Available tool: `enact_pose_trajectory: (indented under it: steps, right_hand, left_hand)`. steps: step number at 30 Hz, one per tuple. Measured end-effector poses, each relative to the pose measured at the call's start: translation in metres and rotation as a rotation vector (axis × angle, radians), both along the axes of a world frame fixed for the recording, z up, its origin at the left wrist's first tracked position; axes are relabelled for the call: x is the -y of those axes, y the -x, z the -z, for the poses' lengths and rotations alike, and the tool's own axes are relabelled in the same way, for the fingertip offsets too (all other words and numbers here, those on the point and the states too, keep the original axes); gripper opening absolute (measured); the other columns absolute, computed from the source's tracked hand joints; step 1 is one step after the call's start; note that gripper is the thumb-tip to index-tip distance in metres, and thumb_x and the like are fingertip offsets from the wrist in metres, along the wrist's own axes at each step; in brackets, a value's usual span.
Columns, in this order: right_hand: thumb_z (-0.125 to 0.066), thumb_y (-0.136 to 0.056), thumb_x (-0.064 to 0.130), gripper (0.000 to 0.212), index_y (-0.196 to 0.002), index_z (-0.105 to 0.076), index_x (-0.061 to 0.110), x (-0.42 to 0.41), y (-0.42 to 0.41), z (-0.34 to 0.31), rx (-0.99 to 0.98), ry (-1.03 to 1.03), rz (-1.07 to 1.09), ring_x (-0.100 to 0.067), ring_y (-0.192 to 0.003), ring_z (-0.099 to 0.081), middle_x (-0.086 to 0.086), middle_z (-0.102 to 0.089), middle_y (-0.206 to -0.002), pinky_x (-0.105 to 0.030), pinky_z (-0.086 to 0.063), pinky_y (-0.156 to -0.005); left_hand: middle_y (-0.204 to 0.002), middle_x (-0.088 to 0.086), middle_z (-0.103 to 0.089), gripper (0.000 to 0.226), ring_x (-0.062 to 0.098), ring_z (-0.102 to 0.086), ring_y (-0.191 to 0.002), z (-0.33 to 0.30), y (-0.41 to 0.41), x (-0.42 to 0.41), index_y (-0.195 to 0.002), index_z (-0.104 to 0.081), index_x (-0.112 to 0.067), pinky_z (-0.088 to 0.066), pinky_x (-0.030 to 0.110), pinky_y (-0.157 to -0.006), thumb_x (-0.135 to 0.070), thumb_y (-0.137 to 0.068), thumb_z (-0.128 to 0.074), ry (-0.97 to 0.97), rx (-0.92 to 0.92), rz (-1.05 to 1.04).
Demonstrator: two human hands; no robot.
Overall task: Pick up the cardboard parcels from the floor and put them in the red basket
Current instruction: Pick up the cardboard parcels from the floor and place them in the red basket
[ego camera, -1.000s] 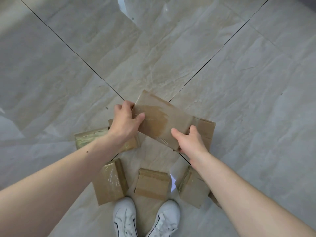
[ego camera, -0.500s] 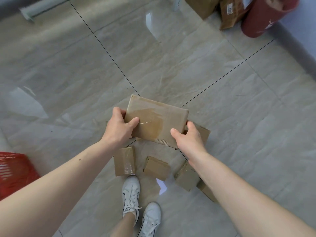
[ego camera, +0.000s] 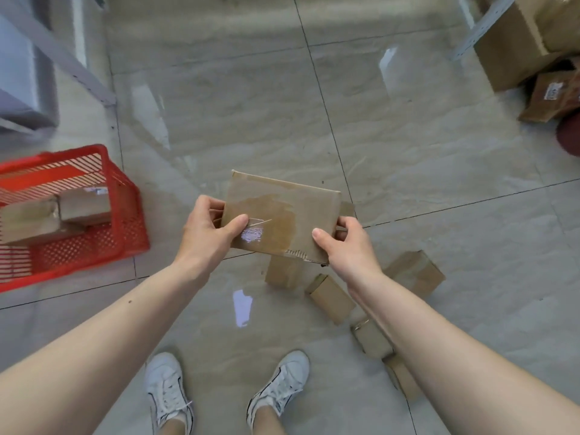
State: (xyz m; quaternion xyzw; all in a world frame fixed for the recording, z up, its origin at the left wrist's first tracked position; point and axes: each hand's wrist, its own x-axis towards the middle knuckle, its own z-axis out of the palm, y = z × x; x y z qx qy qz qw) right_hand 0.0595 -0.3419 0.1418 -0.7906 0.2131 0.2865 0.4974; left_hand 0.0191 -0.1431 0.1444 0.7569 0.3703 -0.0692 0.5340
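Note:
I hold a flat, taped cardboard parcel point(ego camera: 282, 215) in the air in front of me. My left hand point(ego camera: 208, 230) grips its left edge and my right hand point(ego camera: 348, 246) grips its right edge. The red basket point(ego camera: 125, 221) stands on the floor at the left and has two parcels point(ego camera: 84, 204) inside. Several small parcels lie on the floor below my hands, among them one point(ego camera: 284, 271) under the held parcel, one point(ego camera: 331, 298) beside my right wrist and one point(ego camera: 414, 271) further right. Others are partly hidden by my right forearm.
Large cardboard boxes point(ego camera: 521, 42) and a dark red object point(ego camera: 569, 136) sit at the far right by a metal shelf leg. A grey shelf frame point(ego camera: 56, 54) stands at the upper left. My white shoes point(ego camera: 169, 394) are at the bottom on glossy tiles.
The parcel has come up off the floor in both hands, and my view has swung left, so the red basket is now well in view at the left.

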Motion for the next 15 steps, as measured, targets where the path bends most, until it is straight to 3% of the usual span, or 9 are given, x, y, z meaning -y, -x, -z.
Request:
enact_pose_trajectory:
  steps: [3, 8, 11, 15]
  right_hand:
    - [-0.07, -0.084, 0.029, 0.044, -0.125, -0.057, 0.02, -0.055, 0.015, -0.005, 0.019, 0.014, -0.067, -0.017, -0.106, -0.066, 0.001, -0.068, -0.114, -0.044, -0.052, -0.098]
    - [-0.069, -0.086, 0.027, 0.041, -0.125, -0.06, 0.022, -0.16, 0.052, -0.018, 0.033, -0.014, -0.133, -0.014, -0.102, -0.066, 0.004, -0.068, -0.11, -0.041, -0.052, -0.098]
    - [-0.068, -0.085, 0.026, 0.041, -0.124, -0.062, 0.021, -0.229, 0.078, -0.021, 0.044, -0.042, -0.14, -0.017, -0.1, -0.066, -0.001, -0.069, -0.112, -0.044, -0.054, -0.094]
    - [-0.059, -0.092, 0.015, 0.03, -0.121, -0.063, 0.022, -0.308, 0.108, -0.019, 0.025, -0.077, -0.165, -0.015, -0.092, -0.066, -0.001, -0.069, -0.108, -0.035, -0.055, -0.086]
  left_hand:
    - [-0.1, 0.0, -0.067, 0.025, 0.015, -0.063, -0.092, -0.004, 0.03, -0.053, -0.104, -0.054, -0.014, -0.046, 0.02, -0.07, -0.018, -0.085, -0.07, 0.015, 0.01, -0.067]
    - [-0.108, 0.002, -0.07, 0.024, 0.017, -0.065, -0.103, -0.01, 0.09, -0.157, -0.105, -0.054, -0.019, -0.053, 0.037, -0.092, -0.02, -0.086, -0.068, 0.038, 0.014, -0.138]
    - [-0.11, 0.001, -0.069, 0.022, 0.014, -0.064, -0.102, -0.015, 0.125, -0.219, -0.108, -0.053, -0.017, -0.051, 0.03, -0.086, -0.017, -0.09, -0.064, 0.052, 0.031, -0.172]
    - [-0.108, -0.003, -0.065, 0.021, 0.001, -0.06, -0.094, -0.02, 0.164, -0.295, -0.111, -0.051, -0.019, -0.048, 0.02, -0.076, -0.011, -0.093, -0.059, 0.062, 0.041, -0.206]
